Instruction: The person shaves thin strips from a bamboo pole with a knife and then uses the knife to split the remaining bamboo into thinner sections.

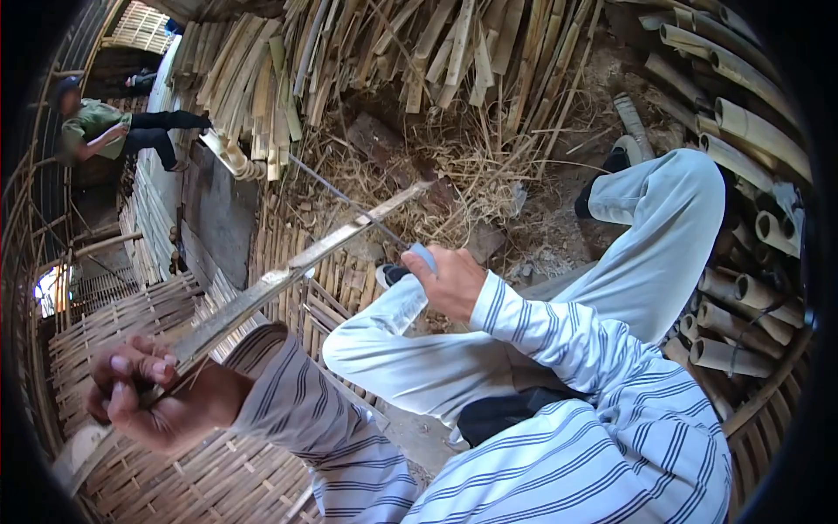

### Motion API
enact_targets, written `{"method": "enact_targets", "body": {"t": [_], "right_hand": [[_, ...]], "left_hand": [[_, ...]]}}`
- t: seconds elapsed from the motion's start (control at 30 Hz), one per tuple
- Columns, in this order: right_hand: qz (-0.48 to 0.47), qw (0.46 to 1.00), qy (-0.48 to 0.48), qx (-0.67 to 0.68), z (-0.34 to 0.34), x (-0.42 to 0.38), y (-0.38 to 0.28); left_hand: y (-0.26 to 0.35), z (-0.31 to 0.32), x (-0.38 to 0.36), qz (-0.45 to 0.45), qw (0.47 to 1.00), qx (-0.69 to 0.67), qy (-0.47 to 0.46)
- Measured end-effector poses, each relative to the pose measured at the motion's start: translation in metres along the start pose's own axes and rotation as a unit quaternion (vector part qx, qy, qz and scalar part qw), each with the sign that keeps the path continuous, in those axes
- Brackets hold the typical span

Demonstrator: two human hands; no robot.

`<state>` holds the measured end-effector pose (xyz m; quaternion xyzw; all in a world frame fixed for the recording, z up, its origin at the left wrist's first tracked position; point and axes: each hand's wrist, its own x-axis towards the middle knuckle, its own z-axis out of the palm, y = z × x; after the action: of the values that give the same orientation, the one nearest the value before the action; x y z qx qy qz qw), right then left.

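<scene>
Pale, split-bamboo strip (336,237): runs diagonally up from the left hand (161,384).
Left hand: fingers curled, strip pinched against the thumb.
Right hand (452,284): closed round the blue-grey handle of a long, thin-bladed knife (422,257).
Blade: crosses the strip; contact unclear.
Ground: tangled straw-coloured shavings (471,196) beyond the knife, between bamboo slats (436,39) and the knees.
Right edge: cut bamboo tubes (729,356).
Lower left: woven bamboo panel (218,480).
Upper left: green-shirted person (103,127).

Bamboo strip (336,237) — rough-edged, matt cloth shirt (559,454), metal blade (336,192)
</scene>
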<state>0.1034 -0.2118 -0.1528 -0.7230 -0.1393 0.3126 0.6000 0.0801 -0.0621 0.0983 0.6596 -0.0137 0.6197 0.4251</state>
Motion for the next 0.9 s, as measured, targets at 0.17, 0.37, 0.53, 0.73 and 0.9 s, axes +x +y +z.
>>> {"method": "enact_targets", "body": {"t": [0.17,0.37,0.53,0.73,0.9], "right_hand": [[-0.099,0.995,-0.019,-0.006,-0.002,-0.016,-0.029],[0.092,0.992,-0.037,-0.08,0.008,0.032,0.074],[0.031,0.997,-0.039,-0.058,0.005,0.018,0.034],[0.019,0.998,0.029,-0.055,0.02,0.048,0.095],[0.071,0.994,0.001,-0.077,0.012,0.065,0.114]], "left_hand": [[-0.007,-0.001,0.003,0.013,1.0,-0.018,-0.02],[-0.019,-0.008,0.013,0.014,0.999,0.03,0.009],[-0.034,-0.031,0.029,-0.017,1.0,0.012,0.003],[-0.041,-0.027,0.038,-0.016,0.999,0.03,0.023],[-0.052,-0.038,0.048,-0.042,0.999,0.008,0.033]]}}
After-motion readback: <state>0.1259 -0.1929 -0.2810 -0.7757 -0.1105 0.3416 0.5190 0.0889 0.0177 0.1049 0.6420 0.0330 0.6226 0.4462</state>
